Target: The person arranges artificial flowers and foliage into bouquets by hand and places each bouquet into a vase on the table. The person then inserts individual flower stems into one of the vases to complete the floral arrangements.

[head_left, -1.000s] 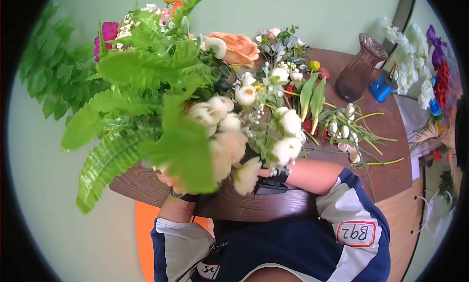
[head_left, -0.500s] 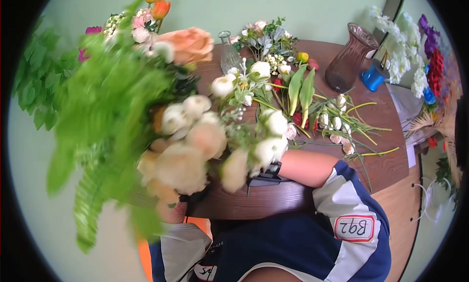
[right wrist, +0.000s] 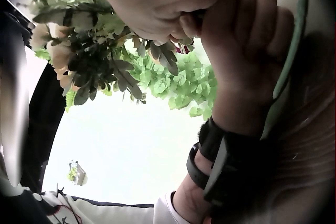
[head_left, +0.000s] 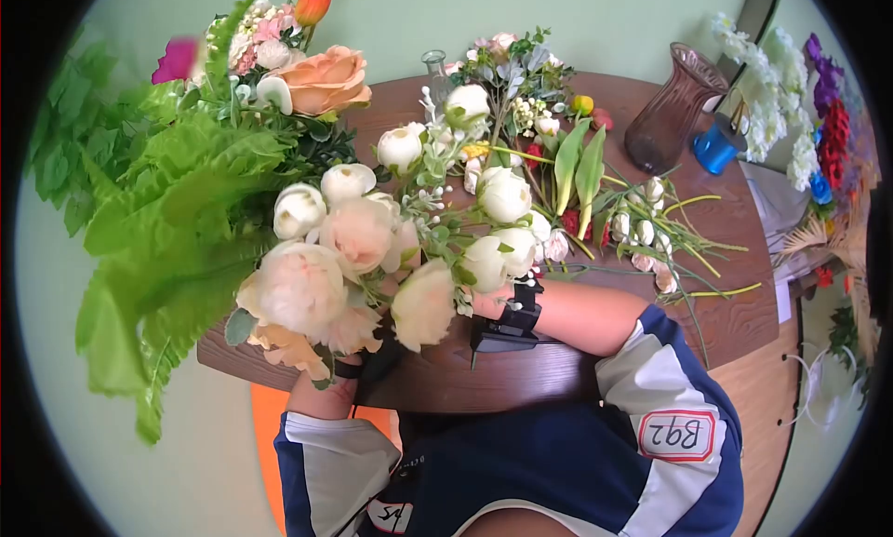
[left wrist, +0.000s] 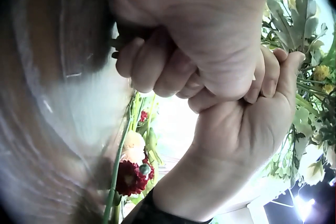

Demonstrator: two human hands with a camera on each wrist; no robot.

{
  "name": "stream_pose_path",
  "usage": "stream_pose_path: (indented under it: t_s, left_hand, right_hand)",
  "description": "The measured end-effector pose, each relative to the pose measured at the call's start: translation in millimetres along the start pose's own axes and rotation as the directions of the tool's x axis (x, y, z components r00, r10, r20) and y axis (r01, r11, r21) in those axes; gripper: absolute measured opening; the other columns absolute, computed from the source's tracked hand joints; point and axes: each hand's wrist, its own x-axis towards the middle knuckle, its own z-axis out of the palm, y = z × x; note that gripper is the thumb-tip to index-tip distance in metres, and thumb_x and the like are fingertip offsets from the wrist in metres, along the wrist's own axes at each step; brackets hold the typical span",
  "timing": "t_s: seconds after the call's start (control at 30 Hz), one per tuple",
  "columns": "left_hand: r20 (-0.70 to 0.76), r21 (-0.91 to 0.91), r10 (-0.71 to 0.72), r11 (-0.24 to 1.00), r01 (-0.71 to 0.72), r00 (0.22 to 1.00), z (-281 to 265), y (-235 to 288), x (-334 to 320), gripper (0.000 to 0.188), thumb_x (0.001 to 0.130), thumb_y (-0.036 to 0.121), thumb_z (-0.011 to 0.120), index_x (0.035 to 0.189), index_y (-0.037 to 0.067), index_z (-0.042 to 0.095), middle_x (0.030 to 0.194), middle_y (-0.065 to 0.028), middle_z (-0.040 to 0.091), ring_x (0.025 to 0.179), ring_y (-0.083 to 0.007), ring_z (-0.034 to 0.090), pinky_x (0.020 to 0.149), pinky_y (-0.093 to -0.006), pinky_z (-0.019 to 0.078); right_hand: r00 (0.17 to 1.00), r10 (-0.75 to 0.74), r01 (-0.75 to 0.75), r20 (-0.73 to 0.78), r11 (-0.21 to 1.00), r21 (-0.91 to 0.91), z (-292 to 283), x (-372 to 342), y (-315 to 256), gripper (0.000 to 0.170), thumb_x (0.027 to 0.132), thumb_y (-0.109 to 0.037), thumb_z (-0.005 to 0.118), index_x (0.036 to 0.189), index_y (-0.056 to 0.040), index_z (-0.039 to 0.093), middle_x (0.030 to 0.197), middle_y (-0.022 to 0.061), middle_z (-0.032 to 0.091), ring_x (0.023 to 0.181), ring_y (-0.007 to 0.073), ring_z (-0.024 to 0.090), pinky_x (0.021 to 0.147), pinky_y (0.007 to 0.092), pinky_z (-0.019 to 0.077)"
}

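Note:
A large bouquet (head_left: 353, 234) of pale peonies, white blooms, a peach rose and long fern leaves (head_left: 177, 248) fills the left and middle of the head view. Beneath its blooms, the right hand (head_left: 488, 302) is partly visible, while flowers cover most of the left hand. Curled fingers of the left hand (left wrist: 189, 35) grip dark stems (left wrist: 116, 48) in the left wrist view. Against it lies the right hand (left wrist: 244, 124), its fingers bent round the bunch. Seen from the right wrist, the right hand (right wrist: 163, 1) meets the left hand (right wrist: 247, 40); the stems between them are mostly hidden.
On the brown table (head_left: 456, 379) stand a purple glass vase (head_left: 665, 118), a clear bottle (head_left: 434, 72) and a blue spool (head_left: 718, 146). Loose cut stems (head_left: 693, 248) lie at the right. More flowers (head_left: 777, 100) stand beyond the table's right edge.
The bouquet has shifted left and turned, so its peonies face the camera more and the ferns hang farther left. The clear bottle has come into sight. Both hands remain at the bouquet.

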Motion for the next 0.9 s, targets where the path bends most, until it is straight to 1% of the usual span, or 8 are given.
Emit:
stream_pose_path:
  t_s: [0.17, 0.2, 0.3, 0.43, 0.6, 0.73, 0.8, 0.9]
  left_hand:
    - [-0.003, 0.010, -0.006, 1.000, 0.006, 1.000, 0, -3, -4, 0.040, 0.081, 0.022, 0.059, 0.113, 0.003, 0.044, 0.104, -0.0049, 0.050, 0.094, -0.0149, 0.046, 0.078, -0.0286, 0.0402]
    - [-0.002, 0.011, -0.004, 1.000, 0.004, 1.000, -1, -4, -4, 0.040, 0.081, 0.022, 0.059, 0.114, 0.003, 0.044, 0.104, -0.0049, 0.050, 0.094, -0.0149, 0.046, 0.079, -0.0287, 0.0402]
    - [-0.003, 0.017, 0.000, 1.000, 0.000, 1.000, -1, -5, -3, 0.041, 0.081, 0.021, 0.059, 0.114, 0.003, 0.044, 0.105, -0.0048, 0.050, 0.095, -0.0150, 0.046, 0.079, -0.0289, 0.0403]
    - [-0.014, 0.030, -0.001, 1.000, 0.001, 1.000, -2, -6, -6, 0.041, 0.081, 0.021, 0.059, 0.115, 0.003, 0.044, 0.106, -0.0048, 0.050, 0.096, -0.0152, 0.046, 0.080, -0.0292, 0.0405]
    - [-0.023, 0.049, 0.004, 0.999, -0.003, 1.000, -2, -6, -4, 0.042, 0.081, 0.020, 0.060, 0.116, 0.003, 0.044, 0.107, -0.0047, 0.050, 0.097, -0.0154, 0.047, 0.081, -0.0295, 0.0408]
    - [-0.030, 0.064, -0.006, 0.998, 0.008, 1.000, -3, -7, -8, 0.043, 0.081, 0.020, 0.060, 0.117, 0.003, 0.044, 0.108, -0.0047, 0.050, 0.098, -0.0156, 0.047, 0.082, -0.0298, 0.0409]
    - [-0.037, 0.074, -0.009, 0.997, 0.012, 0.999, -4, -7, -10, 0.043, 0.081, 0.019, 0.060, 0.117, 0.003, 0.044, 0.108, -0.0047, 0.050, 0.099, -0.0157, 0.047, 0.082, -0.0300, 0.0410]
    - [-0.039, 0.084, -0.014, 0.996, 0.017, 0.999, -3, -8, -14, 0.043, 0.081, 0.019, 0.061, 0.118, 0.003, 0.044, 0.109, -0.0046, 0.050, 0.099, -0.0158, 0.047, 0.082, -0.0302, 0.0412]
  right_hand:
    - [0.999, -0.001, 0.002, -0.049, 1.000, 0.010, 19, 9, -5, 0.029, 0.089, -0.011, 0.047, 0.117, -0.0037, 0.048, 0.108, 0.0095, 0.054, 0.097, 0.0185, 0.052, 0.084, 0.0292, 0.0447]
    - [0.998, -0.002, 0.003, -0.060, 1.000, 0.008, -13, -26, 12, 0.029, 0.089, -0.011, 0.047, 0.117, -0.0037, 0.048, 0.108, 0.0096, 0.054, 0.097, 0.0187, 0.052, 0.084, 0.0293, 0.0447]
    - [0.996, -0.006, 0.007, -0.091, 1.000, 0.006, -9, -28, 13, 0.029, 0.088, -0.011, 0.048, 0.116, -0.0037, 0.049, 0.107, 0.0099, 0.055, 0.096, 0.0193, 0.053, 0.083, 0.0296, 0.0449]
    - [0.992, -0.017, 0.019, -0.126, 1.000, 0.013, 8, 6, 7, 0.028, 0.088, -0.011, 0.048, 0.114, -0.0036, 0.049, 0.106, 0.0102, 0.055, 0.095, 0.0201, 0.053, 0.082, 0.0300, 0.0450]
    - [0.984, -0.033, 0.036, -0.174, 0.999, 0.016, -10, -46, 19, 0.027, 0.087, -0.011, 0.049, 0.113, -0.0035, 0.050, 0.105, 0.0107, 0.055, 0.094, 0.0211, 0.053, 0.081, 0.0305, 0.0452]
    - [0.977, -0.038, 0.045, -0.212, 0.999, 0.030, -4, -43, 21, 0.026, 0.087, -0.011, 0.049, 0.111, -0.0034, 0.051, 0.103, 0.0110, 0.056, 0.093, 0.0219, 0.054, 0.080, 0.0309, 0.0454]
    - [0.972, -0.044, 0.054, -0.230, 0.998, 0.037, 3, -7, 19, 0.025, 0.086, -0.011, 0.050, 0.110, -0.0033, 0.051, 0.103, 0.0112, 0.056, 0.093, 0.0223, 0.054, 0.080, 0.0311, 0.0455]
    - [0.964, -0.046, 0.059, -0.260, 0.997, 0.044, 7, -21, 20, 0.025, 0.086, -0.011, 0.050, 0.109, -0.0033, 0.052, 0.102, 0.0115, 0.056, 0.092, 0.0228, 0.054, 0.079, 0.0314, 0.0456]
